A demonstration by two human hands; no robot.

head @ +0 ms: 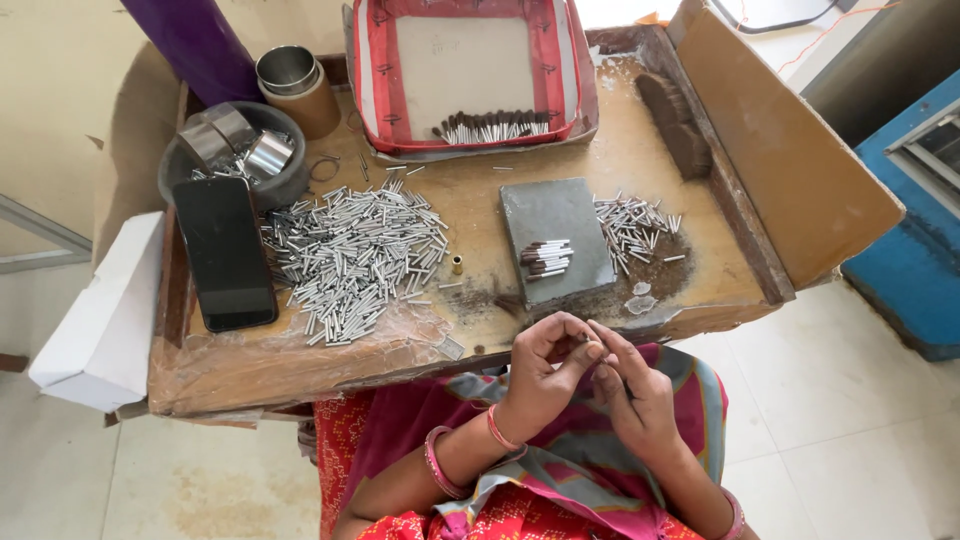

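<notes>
A pale tiled floor surrounds a low wooden desk (600, 190) with raised edges, its top worn and dusty. At twelve o'clock on it sits a red-and-white woven tray (375, 80) with a row of dark-tipped sticks (495, 127) along its near wall. At ten o'clock a dark round bowl (175, 175) holds metal cups, with a brown cardboard tube (310, 105) capped by a steel cup just behind it. A black phone (225, 252) lies face up at nine o'clock, and a plain white box (105, 315) leans just off the desk's left edge. A wide heap of small silver metal tubes (355, 255) fills the middle-left. A grey slate slab (555, 235) right of centre carries a small bundle of filled tubes (546, 258), with a smaller scatter of silver tubes (635, 228) at three o'clock. A brown cardboard flap (780, 150) stands at the right edge.

At six o'clock, above the lap, the left hand (545, 370) and right hand (635, 395) meet, fingertips pinched together on one small tube (590, 343), barely visible between them.
</notes>
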